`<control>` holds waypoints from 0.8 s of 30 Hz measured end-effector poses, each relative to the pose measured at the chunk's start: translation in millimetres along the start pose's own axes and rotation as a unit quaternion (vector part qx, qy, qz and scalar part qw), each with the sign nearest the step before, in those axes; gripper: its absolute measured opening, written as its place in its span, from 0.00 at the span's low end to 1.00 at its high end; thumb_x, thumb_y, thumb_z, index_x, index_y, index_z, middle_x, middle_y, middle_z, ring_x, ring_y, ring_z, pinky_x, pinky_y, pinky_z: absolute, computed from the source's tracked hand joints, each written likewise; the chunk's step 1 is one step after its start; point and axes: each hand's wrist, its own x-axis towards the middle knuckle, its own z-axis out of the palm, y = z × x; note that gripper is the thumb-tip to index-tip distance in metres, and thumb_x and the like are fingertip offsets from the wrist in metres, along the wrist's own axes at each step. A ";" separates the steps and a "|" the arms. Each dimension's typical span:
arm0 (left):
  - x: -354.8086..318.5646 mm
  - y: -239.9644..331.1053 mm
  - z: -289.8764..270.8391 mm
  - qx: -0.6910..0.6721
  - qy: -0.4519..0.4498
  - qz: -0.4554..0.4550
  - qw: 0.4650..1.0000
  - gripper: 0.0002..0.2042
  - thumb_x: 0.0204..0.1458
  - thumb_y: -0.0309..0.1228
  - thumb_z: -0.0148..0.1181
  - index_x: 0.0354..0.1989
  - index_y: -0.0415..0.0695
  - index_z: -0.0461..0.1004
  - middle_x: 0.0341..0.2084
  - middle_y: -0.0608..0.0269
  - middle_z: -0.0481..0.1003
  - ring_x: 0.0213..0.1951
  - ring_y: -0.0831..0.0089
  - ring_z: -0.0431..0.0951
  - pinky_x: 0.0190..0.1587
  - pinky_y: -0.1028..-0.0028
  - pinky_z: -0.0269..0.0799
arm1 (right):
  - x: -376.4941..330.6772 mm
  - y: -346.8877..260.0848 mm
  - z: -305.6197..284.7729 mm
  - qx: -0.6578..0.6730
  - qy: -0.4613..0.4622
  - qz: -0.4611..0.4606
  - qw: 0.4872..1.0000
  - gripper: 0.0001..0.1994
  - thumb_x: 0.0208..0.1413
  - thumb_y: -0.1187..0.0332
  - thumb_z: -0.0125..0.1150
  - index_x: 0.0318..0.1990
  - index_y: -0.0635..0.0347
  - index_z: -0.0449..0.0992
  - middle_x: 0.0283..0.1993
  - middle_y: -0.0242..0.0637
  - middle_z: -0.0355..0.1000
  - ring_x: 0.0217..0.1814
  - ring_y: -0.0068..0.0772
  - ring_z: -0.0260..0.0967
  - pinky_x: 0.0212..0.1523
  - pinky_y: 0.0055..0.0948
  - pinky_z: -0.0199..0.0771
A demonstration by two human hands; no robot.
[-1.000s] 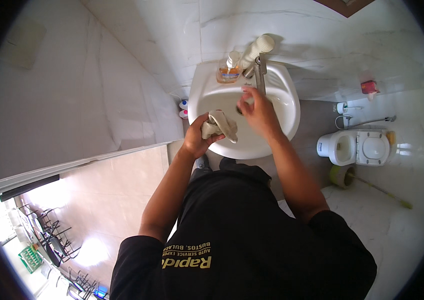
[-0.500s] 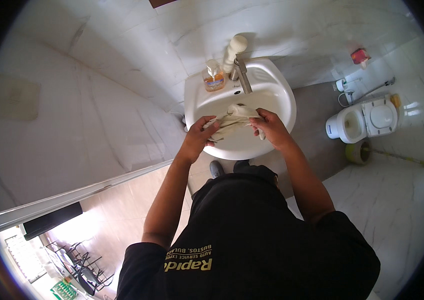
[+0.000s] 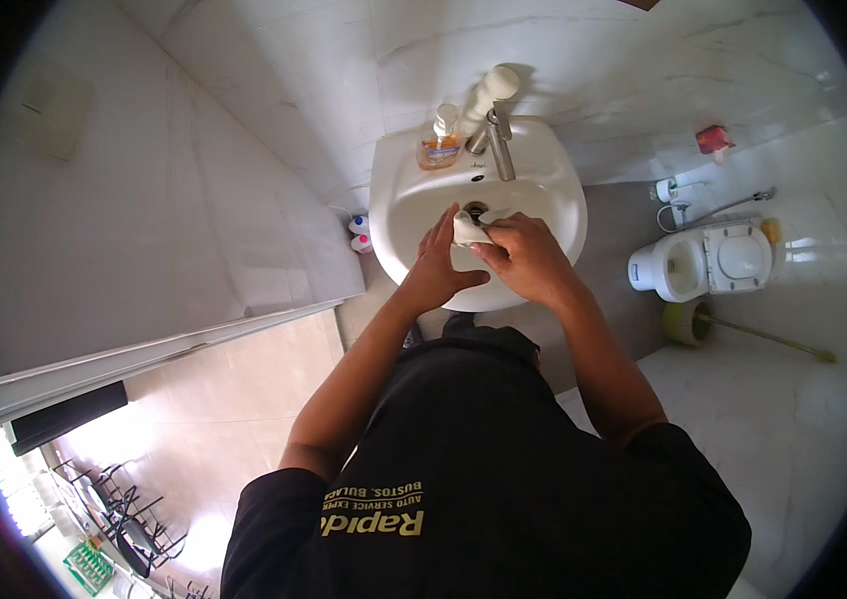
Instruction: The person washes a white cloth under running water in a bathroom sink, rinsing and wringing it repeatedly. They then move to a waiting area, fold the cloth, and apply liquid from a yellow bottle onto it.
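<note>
A bunched off-white cloth (image 3: 467, 231) is above the basin of the white sink (image 3: 406, 217), near its drain. My right hand (image 3: 531, 260) is closed around the cloth, fingers curled. Along the cloth's left side lies my left hand (image 3: 432, 273), its fingers stretched out and its thumb spread away; the fingertips touch the cloth. Much of the cloth is hidden by my hands. Just beyond them stands a metal faucet (image 3: 502, 152) on the sink's back ledge. Whether water runs cannot be made out.
A pump bottle of orange soap (image 3: 437, 152) and a cream ribbed container (image 3: 488, 97) stand by the faucet. Two small bottles (image 3: 361, 234) sit left of the sink. To the right are a white toilet (image 3: 683, 268), a green bucket (image 3: 684, 323) and a long-handled brush (image 3: 768, 336).
The cloth has gone from spread between both hands to a small bunch. My left hand has moved right and opened out, and both hands are now closer together.
</note>
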 end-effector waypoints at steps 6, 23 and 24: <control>17.7 -12.2 24.4 -0.155 0.075 0.001 0.985 0.15 0.56 0.27 0.62 0.51 0.36 0.75 0.38 0.53 0.82 0.45 0.64 0.83 0.46 0.69 0.76 | -9.4 4.4 -20.0 0.285 0.020 0.193 0.939 0.14 0.62 0.58 0.64 0.40 0.62 0.81 0.33 0.44 0.78 0.43 0.42 0.74 0.43 0.44 0.72; 26.5 -8.3 30.6 -0.417 0.097 -0.211 0.878 0.12 0.60 0.31 0.53 0.48 0.41 0.72 0.47 0.59 0.73 0.47 0.69 0.76 0.52 0.63 0.73 | -22.7 51.0 78.0 0.319 0.140 0.269 0.898 0.17 0.47 0.75 0.71 0.44 0.65 0.74 0.35 0.40 0.77 0.38 0.32 0.77 0.42 0.30 0.76; 26.0 -3.6 35.4 -0.464 0.120 -0.284 0.830 0.13 0.61 0.35 0.50 0.48 0.41 0.72 0.50 0.55 0.73 0.51 0.65 0.75 0.55 0.57 0.71 | -22.6 49.8 85.9 0.331 0.167 0.249 0.895 0.19 0.45 0.74 0.72 0.45 0.66 0.74 0.37 0.44 0.78 0.39 0.38 0.78 0.42 0.33 0.77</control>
